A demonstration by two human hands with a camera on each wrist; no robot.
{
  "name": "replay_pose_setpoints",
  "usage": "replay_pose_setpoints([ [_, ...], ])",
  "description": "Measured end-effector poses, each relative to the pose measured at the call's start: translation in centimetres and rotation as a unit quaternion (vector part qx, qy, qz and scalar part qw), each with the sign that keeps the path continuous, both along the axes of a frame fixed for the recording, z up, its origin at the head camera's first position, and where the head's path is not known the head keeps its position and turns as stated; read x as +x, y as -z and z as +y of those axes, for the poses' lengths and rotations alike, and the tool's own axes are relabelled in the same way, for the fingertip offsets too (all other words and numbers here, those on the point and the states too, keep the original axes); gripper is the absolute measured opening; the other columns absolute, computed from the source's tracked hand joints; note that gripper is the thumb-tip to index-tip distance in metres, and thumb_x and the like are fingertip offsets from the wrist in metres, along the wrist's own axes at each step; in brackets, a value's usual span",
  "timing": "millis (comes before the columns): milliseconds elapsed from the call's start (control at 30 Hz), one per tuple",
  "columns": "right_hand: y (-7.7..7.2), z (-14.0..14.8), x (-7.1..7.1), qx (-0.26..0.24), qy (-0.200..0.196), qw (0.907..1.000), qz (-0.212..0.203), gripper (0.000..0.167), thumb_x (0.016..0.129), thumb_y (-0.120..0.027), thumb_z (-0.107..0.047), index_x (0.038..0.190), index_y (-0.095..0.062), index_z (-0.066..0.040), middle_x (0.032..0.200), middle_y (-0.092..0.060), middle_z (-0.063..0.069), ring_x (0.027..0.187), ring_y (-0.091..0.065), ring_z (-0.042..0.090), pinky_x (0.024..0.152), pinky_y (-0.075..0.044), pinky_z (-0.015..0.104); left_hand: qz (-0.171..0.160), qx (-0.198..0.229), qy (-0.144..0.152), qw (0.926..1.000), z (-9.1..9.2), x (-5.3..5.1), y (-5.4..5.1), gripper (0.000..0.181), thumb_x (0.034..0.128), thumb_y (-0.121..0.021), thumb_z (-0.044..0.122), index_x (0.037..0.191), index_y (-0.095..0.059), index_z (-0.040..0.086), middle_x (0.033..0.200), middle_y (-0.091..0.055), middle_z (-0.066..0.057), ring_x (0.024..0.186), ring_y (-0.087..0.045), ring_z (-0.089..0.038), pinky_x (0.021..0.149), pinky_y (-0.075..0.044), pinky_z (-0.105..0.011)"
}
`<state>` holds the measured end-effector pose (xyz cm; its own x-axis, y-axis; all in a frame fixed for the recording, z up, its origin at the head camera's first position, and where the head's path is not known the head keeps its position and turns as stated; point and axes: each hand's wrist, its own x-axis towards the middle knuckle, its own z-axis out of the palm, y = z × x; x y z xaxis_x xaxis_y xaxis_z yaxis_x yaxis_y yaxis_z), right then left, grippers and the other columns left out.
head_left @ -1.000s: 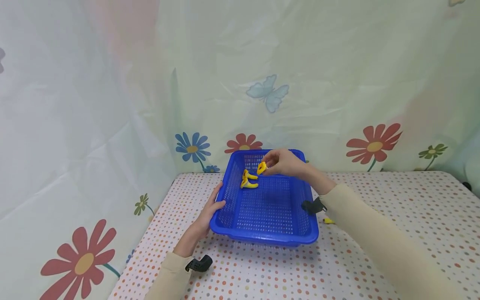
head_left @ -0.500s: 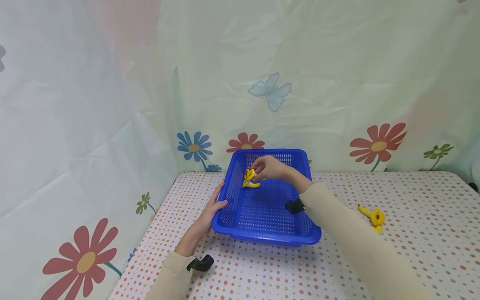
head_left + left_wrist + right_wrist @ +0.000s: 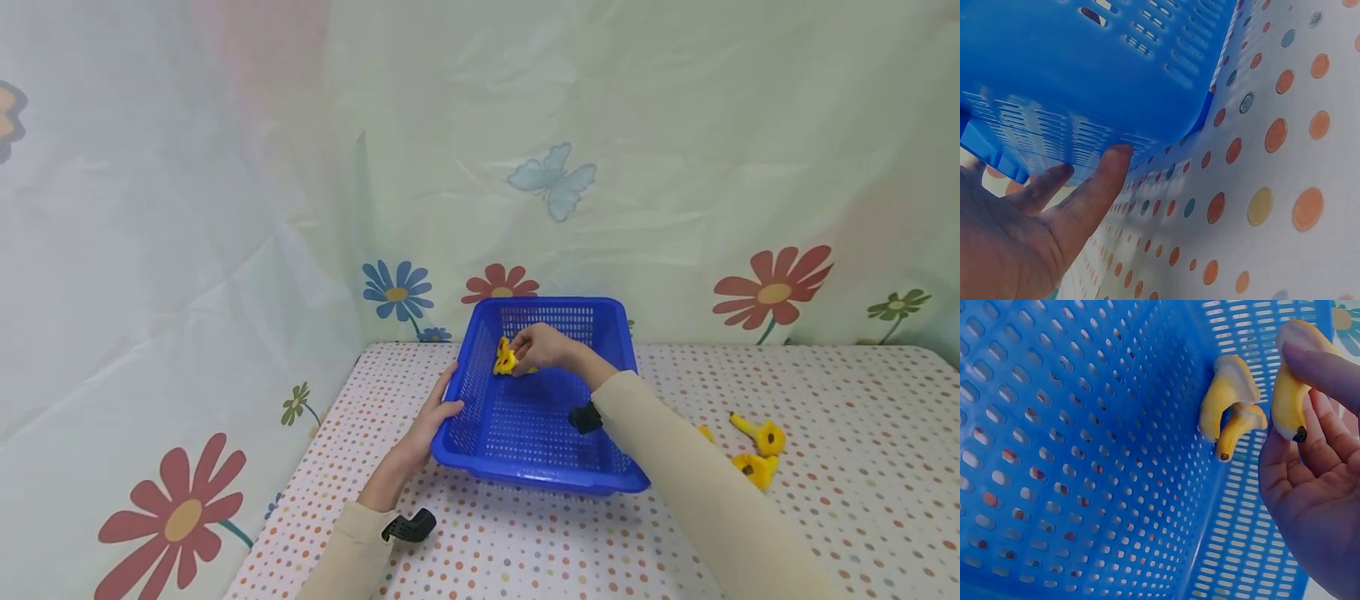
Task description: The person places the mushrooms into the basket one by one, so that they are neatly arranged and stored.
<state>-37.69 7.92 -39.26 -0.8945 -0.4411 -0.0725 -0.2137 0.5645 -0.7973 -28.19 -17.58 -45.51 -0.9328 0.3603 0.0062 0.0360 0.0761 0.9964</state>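
Note:
My right hand (image 3: pixel 546 347) is inside the blue basket (image 3: pixel 536 477), near its left wall. It pinches a small yellow banana-shaped piece (image 3: pixel 1290 394) with a flared pale end and a black tip. Close beside it, in the right wrist view, two similar pieces, a larger one (image 3: pixel 1225 394) and a smaller one (image 3: pixel 1238 432), lie against the basket wall. My left hand (image 3: pixel 424 425) rests on the basket's left side. Its extended fingers (image 3: pixel 1094 187) touch the outer wall in the left wrist view.
Several more yellow pieces (image 3: pixel 769 438) lie on the dotted tablecloth (image 3: pixel 862 417) right of the basket, one partly behind the right sleeve (image 3: pixel 697 475). A flowered sheet (image 3: pixel 637 208) hangs behind the table and along its left side.
My right hand has moved left and down into the basket with the yellow piece, bringing it to the others. Pieces on the right came into view as the sleeve shifted. The left hand stays put.

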Motion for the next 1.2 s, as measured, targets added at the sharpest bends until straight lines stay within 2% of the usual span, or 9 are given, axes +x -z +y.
replay_pose_setpoints([
  [133, 0.3, -0.3, 0.1, 0.004, 0.003, 1.0, 0.003, 0.026, 0.088, -0.082, -0.001, 0.109, -0.069, 0.005, 0.098, -0.071, 0.013, 0.089, -0.065, 0.022, 0.086, -0.058, 0.034, -0.001, -0.004, -0.005, 1.0, 0.1, 0.1, 0.0, 0.08, 0.1005, -0.046, 0.024, 0.17, -0.007, 0.026, 0.174, -0.007, -0.017, 0.151, -0.029, -0.047, 0.118, -0.031, -0.063],
  [367, 1.1, -0.9, 0.3, 0.028, 0.003, 0.999, 0.034, 0.025, 0.086, -0.083, -0.001, 0.106, -0.07, 0.005, 0.096, -0.072, 0.013, 0.088, -0.067, 0.024, 0.083, -0.058, 0.036, 0.008, 0.001, -0.004, 1.0, 0.2, 0.0, -0.1, 0.079, 0.101, -0.047, 0.025, 0.17, -0.008, 0.026, 0.174, -0.007, -0.016, 0.152, -0.027, -0.047, 0.119, -0.03, -0.064],
  [567, 1.7, -0.9, 0.4, 0.044, 0.016, 0.9988, 0.016, 0.023, 0.086, -0.083, -0.003, 0.105, -0.071, 0.003, 0.096, -0.072, 0.011, 0.087, -0.066, 0.022, 0.083, -0.058, 0.035, -0.001, -0.001, 0.0, 1.0, 0.2, 0.1, 0.0, 0.08, 0.1009, -0.048, 0.024, 0.17, -0.007, 0.025, 0.174, -0.009, -0.018, 0.151, -0.031, -0.047, 0.117, -0.034, -0.061],
  [767, 1.9, -0.6, 0.3, 0.038, 0.028, 0.9988, 0.012, 0.024, 0.087, -0.082, -0.002, 0.108, -0.071, 0.003, 0.099, -0.072, 0.012, 0.09, -0.066, 0.024, 0.084, -0.057, 0.037, 0.004, 0.005, 0.002, 1.0, 0.4, -0.1, -0.1, 0.08, 0.101, -0.049, 0.024, 0.17, -0.008, 0.026, 0.174, -0.007, -0.016, 0.152, -0.028, -0.046, 0.118, -0.031, -0.061],
  [933, 2.9, -0.8, 0.2, 0.044, 0.026, 0.9987, 0.001, 0.023, 0.088, -0.081, -0.003, 0.107, -0.071, 0.002, 0.097, -0.071, 0.01, 0.088, -0.064, 0.022, 0.083, -0.057, 0.034, -0.006, 0.001, 0.002, 1.0, 0.2, -0.1, 0.2, 0.08, 0.1012, -0.048, 0.023, 0.17, -0.007, 0.026, 0.174, -0.007, -0.018, 0.15, -0.031, -0.047, 0.117, -0.035, -0.061],
  [1200, 3.5, -1.6, 0.2, 0.047, 0.016, 0.9986, 0.017, 0.02, 0.088, -0.081, -0.001, 0.106, -0.072, 0.003, 0.095, -0.07, 0.01, 0.085, -0.063, 0.02, 0.078, -0.055, 0.032, -0.006, 0.005, -0.007, 0.9999, 0.1, 0.1, -0.1, 0.079, 0.1012, -0.048, 0.024, 0.17, -0.009, 0.027, 0.174, -0.009, -0.017, 0.151, -0.029, -0.047, 0.118, -0.032, -0.062],
])
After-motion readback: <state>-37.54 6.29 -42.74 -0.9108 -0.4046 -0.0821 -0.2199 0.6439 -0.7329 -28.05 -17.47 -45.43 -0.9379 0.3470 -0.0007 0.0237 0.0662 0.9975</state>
